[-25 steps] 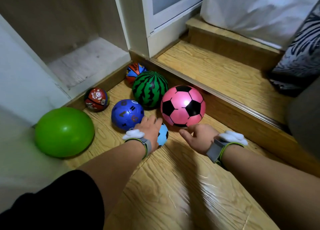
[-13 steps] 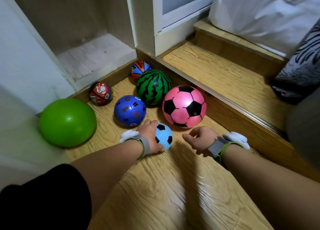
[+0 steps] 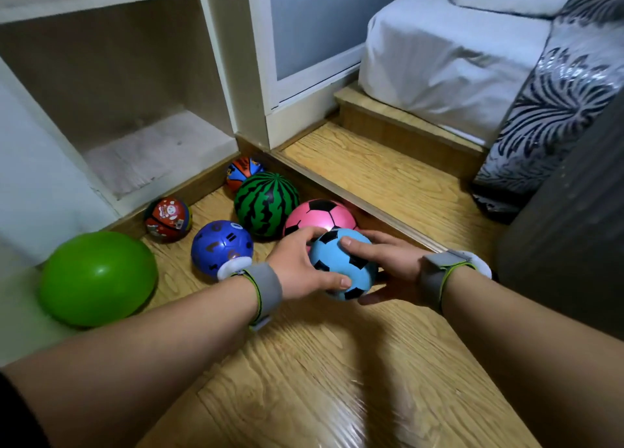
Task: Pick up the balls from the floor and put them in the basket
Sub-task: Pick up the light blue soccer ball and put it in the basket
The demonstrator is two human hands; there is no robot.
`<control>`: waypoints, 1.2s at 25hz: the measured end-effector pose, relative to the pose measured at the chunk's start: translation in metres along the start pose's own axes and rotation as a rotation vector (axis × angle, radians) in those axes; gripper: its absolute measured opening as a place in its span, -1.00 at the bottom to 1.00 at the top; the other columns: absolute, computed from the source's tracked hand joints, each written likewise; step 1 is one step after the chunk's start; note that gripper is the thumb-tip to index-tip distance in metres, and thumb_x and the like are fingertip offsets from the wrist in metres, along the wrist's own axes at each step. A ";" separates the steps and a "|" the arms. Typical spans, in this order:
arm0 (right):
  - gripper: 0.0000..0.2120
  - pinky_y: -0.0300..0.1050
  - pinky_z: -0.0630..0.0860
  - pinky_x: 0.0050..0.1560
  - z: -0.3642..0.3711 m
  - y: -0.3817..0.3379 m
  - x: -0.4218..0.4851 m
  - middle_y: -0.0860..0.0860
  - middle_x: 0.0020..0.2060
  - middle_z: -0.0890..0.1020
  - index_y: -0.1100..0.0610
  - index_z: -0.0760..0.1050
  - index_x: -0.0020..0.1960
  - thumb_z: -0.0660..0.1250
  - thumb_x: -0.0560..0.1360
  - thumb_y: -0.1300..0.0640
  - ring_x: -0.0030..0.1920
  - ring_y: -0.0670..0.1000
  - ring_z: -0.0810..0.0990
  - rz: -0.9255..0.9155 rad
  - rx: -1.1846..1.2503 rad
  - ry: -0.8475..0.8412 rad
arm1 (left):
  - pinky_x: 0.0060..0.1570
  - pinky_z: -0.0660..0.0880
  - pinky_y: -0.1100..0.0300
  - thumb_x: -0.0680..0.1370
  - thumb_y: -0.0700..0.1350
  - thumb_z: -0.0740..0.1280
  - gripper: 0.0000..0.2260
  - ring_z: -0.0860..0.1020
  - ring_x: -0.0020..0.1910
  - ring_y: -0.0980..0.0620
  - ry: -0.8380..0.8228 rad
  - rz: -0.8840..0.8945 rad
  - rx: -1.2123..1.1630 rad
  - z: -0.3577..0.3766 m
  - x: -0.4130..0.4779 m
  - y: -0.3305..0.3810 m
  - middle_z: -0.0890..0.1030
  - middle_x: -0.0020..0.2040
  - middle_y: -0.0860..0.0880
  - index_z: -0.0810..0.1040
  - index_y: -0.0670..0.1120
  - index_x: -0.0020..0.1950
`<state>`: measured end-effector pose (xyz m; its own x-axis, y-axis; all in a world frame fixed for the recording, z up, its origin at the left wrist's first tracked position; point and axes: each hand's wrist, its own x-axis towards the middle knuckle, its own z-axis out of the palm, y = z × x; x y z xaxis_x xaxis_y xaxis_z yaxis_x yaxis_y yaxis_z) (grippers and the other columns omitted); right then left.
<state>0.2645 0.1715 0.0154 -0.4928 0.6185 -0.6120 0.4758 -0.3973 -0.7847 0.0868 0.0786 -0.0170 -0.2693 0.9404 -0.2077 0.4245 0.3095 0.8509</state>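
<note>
A pale wooden floor [image 3: 304, 380] is running across the lower part of the view, shining a little under the light. At the back left a white shelf unit [image 3: 152, 150] is standing on a wooden base. To its right a raised wooden step [image 3: 371, 177] is leading up to a white-framed door [image 3: 304, 76] with frosted panes. A bed [image 3: 439, 59] with a white sheet is sitting on a second step at the upper right, and a black-and-white striped blanket [image 3: 547, 110] is hanging down beside it.

Six balls are lying in the corner between the shelf unit and the step. A big green ball [image 3: 98, 279] is sitting at the far left, a red ball [image 3: 167, 218] against the shelf base, and a dark blue ball [image 3: 221, 245] with numbers just in front of it. An orange and blue ball [image 3: 243, 170] is lying deep in the corner, a watermelon ball [image 3: 266, 204] beside it, and a pink football [image 3: 320, 214] close against the step.

The person is holding a light blue football [image 3: 341, 265] between both hands, just in front of the pink one. The left hand [image 3: 300, 268] is wrapping round its left side, thumb lying across the lower front. The right hand [image 3: 391, 262] is curling round its right side, fingers over the top and thumb underneath. Both wrists are wearing grey wristbands [image 3: 266, 292]. Whether the ball is touching the floor cannot be told.
</note>
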 end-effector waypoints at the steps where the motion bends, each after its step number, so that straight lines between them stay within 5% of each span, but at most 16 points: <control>1: -0.39 0.28 0.68 0.04 -0.005 -0.007 -0.005 0.05 0.14 0.68 -0.07 0.51 0.36 0.59 0.37 -0.14 0.06 0.17 0.73 -0.025 0.043 0.007 | 0.16 0.62 0.10 0.15 0.00 0.72 -0.08 0.60 0.18 0.05 -0.005 0.012 0.001 -0.004 0.001 0.015 0.57 0.27 0.03 0.41 0.02 0.45; 5: -0.36 0.23 0.71 -0.11 -0.024 -0.031 -0.015 0.06 0.16 0.69 -0.05 0.54 0.34 0.64 0.32 -0.13 0.04 0.19 0.73 -0.111 0.189 0.141 | 0.24 0.58 0.03 0.19 -0.02 0.70 -0.05 0.55 0.27 0.03 0.017 0.049 -0.015 -0.010 0.010 0.063 0.53 0.31 0.05 0.34 0.04 0.51; 9: -0.20 0.18 0.70 -0.25 -0.041 -0.069 -0.029 0.06 0.21 0.65 -0.04 0.50 0.39 0.70 0.21 -0.12 0.05 0.21 0.70 -0.145 0.304 0.291 | 0.18 0.57 0.10 0.16 -0.05 0.68 -0.16 0.63 0.16 0.08 0.061 0.030 -0.108 0.008 0.017 0.100 0.59 0.16 0.16 0.36 0.18 0.34; 14: -0.20 0.03 0.68 -0.27 -0.060 -0.119 -0.072 0.13 0.17 0.66 0.17 0.49 0.34 0.69 0.23 -0.13 0.01 0.17 0.70 -0.253 0.423 0.404 | 0.33 0.51 -0.07 0.29 -0.21 0.60 -0.13 0.58 0.29 0.00 0.132 0.073 -0.275 0.013 0.025 0.152 0.53 0.38 0.02 0.31 0.04 0.53; 19: -0.26 -0.13 0.63 -0.03 -0.085 -0.168 -0.138 -0.01 0.03 0.62 0.13 0.49 0.32 0.70 0.25 -0.02 -0.15 -0.13 0.61 -0.616 0.110 0.675 | 0.28 0.54 -0.09 0.44 -0.18 0.53 -0.34 0.57 0.24 0.02 0.154 0.194 -0.176 0.016 0.027 0.210 0.56 0.28 0.03 0.36 0.09 0.47; 22: -0.18 -0.11 0.58 0.22 -0.114 -0.194 -0.177 0.01 0.15 0.55 0.08 0.48 0.36 0.68 0.20 -0.16 0.09 -0.03 0.61 -0.721 -0.185 0.795 | 0.30 0.51 -0.01 0.49 -0.11 0.51 -0.44 0.54 0.26 0.06 0.152 0.264 -0.163 0.029 0.024 0.253 0.54 0.32 0.06 0.41 0.03 0.44; 27: -0.11 -0.05 0.62 0.22 -0.191 -0.200 -0.219 0.05 0.17 0.60 0.08 0.52 0.33 0.69 0.09 -0.21 0.11 0.01 0.66 -0.756 -0.324 0.948 | 0.39 0.28 0.22 0.54 -0.04 0.45 -0.44 0.34 0.45 0.11 0.088 0.518 -0.038 0.061 0.013 0.314 0.41 0.42 0.12 0.36 0.07 0.52; 30: -0.06 0.02 0.59 0.28 -0.244 -0.184 -0.225 0.11 0.23 0.53 0.05 0.50 0.32 0.65 0.02 -0.25 0.13 0.07 0.64 -0.616 -0.401 1.098 | 0.46 0.14 0.27 0.57 0.04 0.39 -0.48 0.21 0.57 0.09 0.044 0.606 0.004 0.090 0.015 0.338 0.26 0.58 0.08 0.39 0.04 0.52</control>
<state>0.4658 0.2711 0.3215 0.0473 0.9243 0.3788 0.6628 0.2547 -0.7041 0.3038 0.2103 0.2240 -0.0143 0.9427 0.3332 0.5165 -0.2784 0.8098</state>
